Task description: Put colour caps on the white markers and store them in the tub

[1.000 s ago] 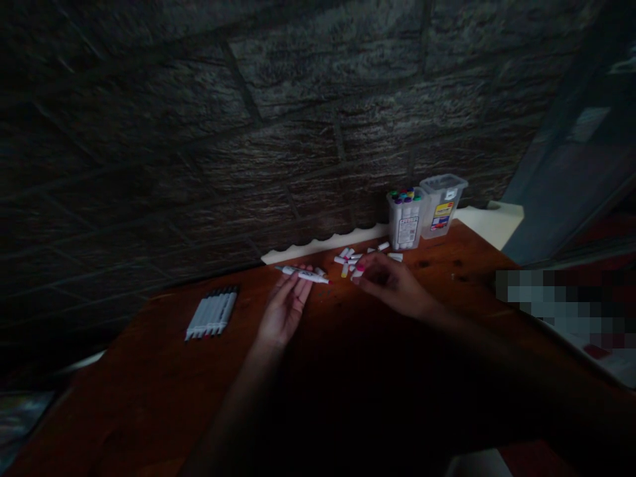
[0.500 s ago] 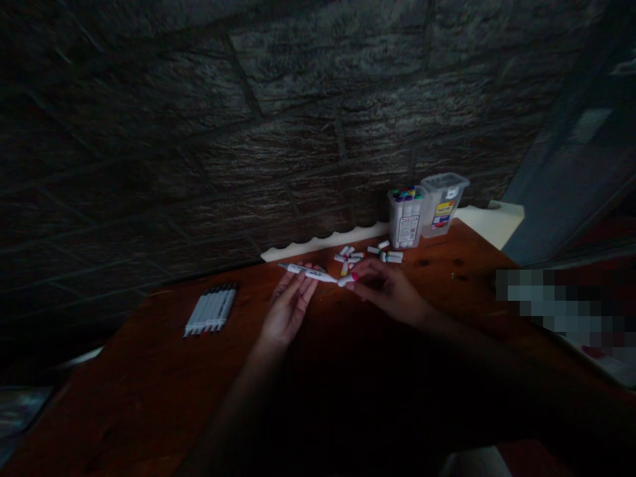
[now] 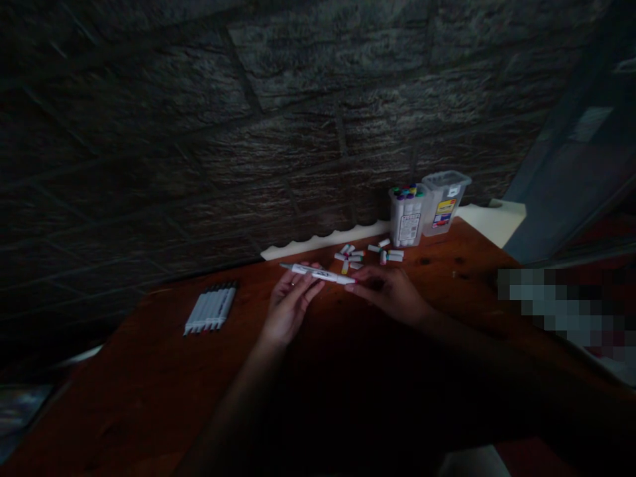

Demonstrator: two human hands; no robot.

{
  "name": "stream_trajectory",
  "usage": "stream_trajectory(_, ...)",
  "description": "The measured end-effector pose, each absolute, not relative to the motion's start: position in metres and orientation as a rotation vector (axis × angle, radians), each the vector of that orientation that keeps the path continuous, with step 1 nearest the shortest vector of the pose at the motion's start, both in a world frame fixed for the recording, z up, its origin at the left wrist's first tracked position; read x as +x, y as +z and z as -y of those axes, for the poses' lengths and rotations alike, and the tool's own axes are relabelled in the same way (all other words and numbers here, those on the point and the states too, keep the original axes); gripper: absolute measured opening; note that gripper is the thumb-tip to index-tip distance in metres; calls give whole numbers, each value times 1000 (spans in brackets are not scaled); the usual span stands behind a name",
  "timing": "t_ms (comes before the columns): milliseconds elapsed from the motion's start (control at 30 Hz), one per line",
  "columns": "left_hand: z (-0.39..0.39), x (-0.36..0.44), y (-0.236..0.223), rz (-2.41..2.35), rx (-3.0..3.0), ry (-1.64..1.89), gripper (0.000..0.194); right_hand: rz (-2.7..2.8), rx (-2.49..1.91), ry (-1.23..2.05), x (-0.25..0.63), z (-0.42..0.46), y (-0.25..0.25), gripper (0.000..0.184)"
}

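A white marker (image 3: 318,272) lies across the fingers of my left hand (image 3: 287,308), which grips its barrel. Its grey tip end points left. On the right end sits a white cap (image 3: 346,279) with a pink-red end, pinched between the thumb and fingers of my right hand (image 3: 392,295). Cap and barrel now form one line. Just behind the right hand, several loose marker caps (image 3: 355,258) with coloured ends are scattered on the wooden table (image 3: 268,397). To the left, several uncapped white markers (image 3: 211,308) lie side by side in a row.
Near the wall, a clear plastic box (image 3: 408,222) holds several upright markers with coloured caps. Beside it stands a second clear box (image 3: 444,205) with a yellow label. A pale wavy-edged strip (image 3: 325,240) runs between table and stone wall (image 3: 298,132).
The cap in my right hand, earlier angled at the marker's end, is now in line with the barrel and pushed onto it. My left fingers have curled more around the marker.
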State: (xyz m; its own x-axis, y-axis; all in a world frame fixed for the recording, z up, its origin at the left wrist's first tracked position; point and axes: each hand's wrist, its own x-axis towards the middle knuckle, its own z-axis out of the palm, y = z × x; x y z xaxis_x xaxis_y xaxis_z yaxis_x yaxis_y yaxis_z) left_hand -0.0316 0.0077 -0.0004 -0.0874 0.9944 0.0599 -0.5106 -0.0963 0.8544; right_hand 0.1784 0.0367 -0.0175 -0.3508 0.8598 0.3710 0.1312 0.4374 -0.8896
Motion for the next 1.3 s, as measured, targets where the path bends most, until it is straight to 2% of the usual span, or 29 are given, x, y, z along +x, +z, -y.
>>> stream_trajectory(100,-7,-31,-1,-861,917,1509,25,1792,-874,990,180,-37,-15,19)
stream_trajectory(367,-7,-29,-5,-882,986,1484,29,1747,-888,1326,184,-39,-16,28)
stream_trajectory(533,-6,-29,-7,-917,966,1452,29,1872,-893,1229,184,-38,-17,31)
stream_trajectory(733,-6,-29,-3,-919,927,1418,34,1892,-887,1267,181,-32,-12,32)
stream_trajectory(933,-7,-29,0,-928,912,1437,26,1875,-889,1173,178,-35,-18,36)
stream_trajectory(1300,-4,-26,-2,-1076,1118,1342,31,2060,-776,878,179,-35,-15,28)
